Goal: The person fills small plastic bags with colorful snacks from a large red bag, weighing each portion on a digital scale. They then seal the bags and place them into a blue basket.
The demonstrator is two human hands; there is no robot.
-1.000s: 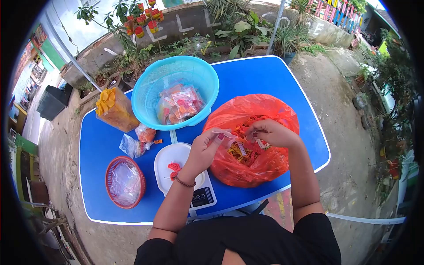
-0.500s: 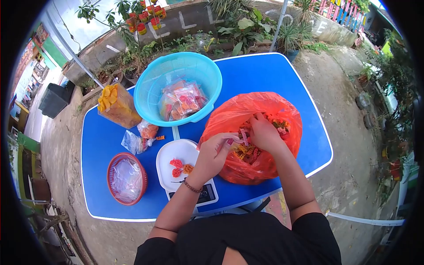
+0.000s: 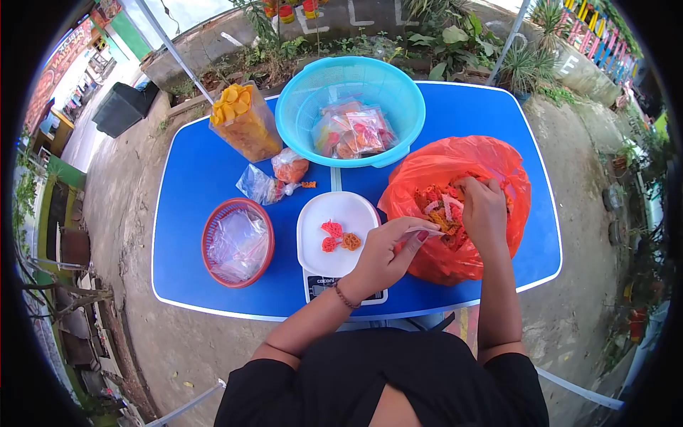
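A large red plastic bag (image 3: 509, 160), open at the top, holds many pink, orange and yellow lacy pieces (image 3: 441, 203). My left hand (image 3: 391, 249) is at the bag's left edge, its fingers pinched on a small clear plastic bag (image 3: 427, 230). Over the pieces, my right hand (image 3: 484, 206) reaches into the red bag with curled fingers; what its fingertips hold, if anything, is hidden. Left of my left hand, a white scale (image 3: 313, 250) bears two pink pieces (image 3: 331, 228) and an orange one (image 3: 351, 241).
A blue basin (image 3: 292, 107) with filled packets stands at the back of the blue table (image 3: 185, 213). To its left are a container of yellow chips (image 3: 245, 124) and small tied bags (image 3: 289, 167). A red basket (image 3: 211, 267) of clear plastic bags stands at the left.
The view has shifted, so the table things appear farther right and the table higher. My right hand has drawn back a little from deeper among the pieces; my left hand keeps its pinch.
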